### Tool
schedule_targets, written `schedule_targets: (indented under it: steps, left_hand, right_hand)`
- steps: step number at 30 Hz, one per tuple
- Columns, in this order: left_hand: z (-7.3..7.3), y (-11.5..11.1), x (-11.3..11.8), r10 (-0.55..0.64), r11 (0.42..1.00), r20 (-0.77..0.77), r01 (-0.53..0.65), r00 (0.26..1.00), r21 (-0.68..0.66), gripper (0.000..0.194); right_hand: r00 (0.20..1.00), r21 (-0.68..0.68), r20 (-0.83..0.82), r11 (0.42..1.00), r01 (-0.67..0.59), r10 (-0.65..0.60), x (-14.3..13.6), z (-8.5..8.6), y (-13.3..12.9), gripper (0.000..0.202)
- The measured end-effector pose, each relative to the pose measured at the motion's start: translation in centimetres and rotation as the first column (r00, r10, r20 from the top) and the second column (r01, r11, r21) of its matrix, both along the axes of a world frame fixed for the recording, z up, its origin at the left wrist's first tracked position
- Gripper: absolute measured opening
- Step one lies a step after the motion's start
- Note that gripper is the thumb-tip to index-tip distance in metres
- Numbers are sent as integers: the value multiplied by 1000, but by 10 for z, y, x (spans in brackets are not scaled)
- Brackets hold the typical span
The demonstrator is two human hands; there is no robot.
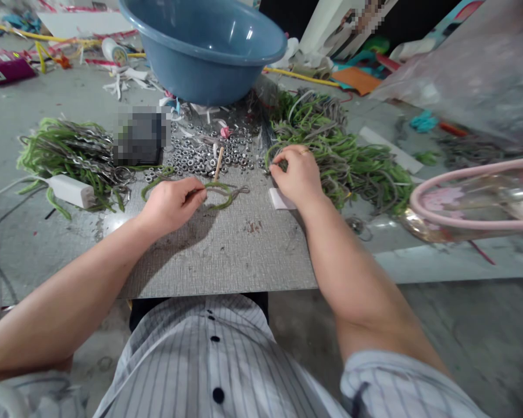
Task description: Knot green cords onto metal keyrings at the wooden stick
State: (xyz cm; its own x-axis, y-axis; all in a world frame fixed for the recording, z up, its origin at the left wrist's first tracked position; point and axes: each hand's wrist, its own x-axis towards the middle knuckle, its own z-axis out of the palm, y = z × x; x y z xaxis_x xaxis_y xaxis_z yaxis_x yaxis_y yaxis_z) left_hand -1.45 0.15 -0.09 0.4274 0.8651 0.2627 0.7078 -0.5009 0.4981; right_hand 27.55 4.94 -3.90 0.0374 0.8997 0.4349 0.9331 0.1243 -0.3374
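My left hand [172, 200] is closed in a pinch on a green cord [226, 200], which loops out to the right of the fingertips and has a thin grey end. My right hand [297, 171] has thumb and fingers pressed together at the left edge of a pile of green and grey cords [357, 157]. A green strand curves by its fingertips; what they pinch is too small to make out. Between and beyond the hands lie many small silver ring-shaped beads [192, 154]. A thin wooden stick [218, 164] leans among them.
A blue basin [204, 52] stands behind the beads. At left lie cords with metal chains [70, 151], a white charger block [72, 191] and a dark, partly blurred object [142, 139]. A white block [281, 199] sits under my right wrist. A pink-rimmed clear case [475, 197] is at right.
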Motion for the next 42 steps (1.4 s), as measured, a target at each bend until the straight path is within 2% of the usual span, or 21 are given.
schedule_targets:
  steps: [5, 9, 15, 25, 30, 33, 36, 38, 42]
  left_hand:
    - [-1, 1, 0, 7, 999, -21, -8, 1000, -33, 30]
    - [-1, 1, 0, 22, 998, -45, -24, 999, -58, 29]
    - [0, 2, 1, 12, 998, -57, -16, 998, -64, 29]
    - [-2, 2, 0, -1, 999, -42, -1, 999, -48, 30]
    - [-2, 2, 0, 0, 998, -40, -2, 999, -56, 31]
    - [-3, 2, 0, -6, 998, -40, 3, 999, -60, 31]
    - [-3, 2, 0, -24, 998, -33, 22, 999, -61, 30]
    - [-4, 2, 0, -36, 998, -31, 34, 999, -56, 29]
    - [-5, 2, 0, -57, 998, -38, 55, 998, -40, 29]
  right_hand:
    - [998, -12, -65, 1000, -28, 27, -2, 2, -1, 34]
    - [1000, -66, 0, 998, -15, 15, -2, -4, 1, 32]
    - [996, -49, 91, 998, 25, -20, 1, -8, 3, 33]
    - [993, -13, 82, 996, 91, -90, 8, -11, 6, 32]
    - [996, -8, 73, 999, 49, -49, 3, 2, 2, 23]
    - [993, 54, 83, 995, 82, -86, -5, 12, -2, 35]
    - [992, -6, 122, 1000, 24, -24, -7, 11, 1, 59]
    - [990, -89, 141, 996, -7, 20, -5, 6, 5, 67]
    - [984, -107, 177, 994, 25, -5, 3, 0, 8, 52]
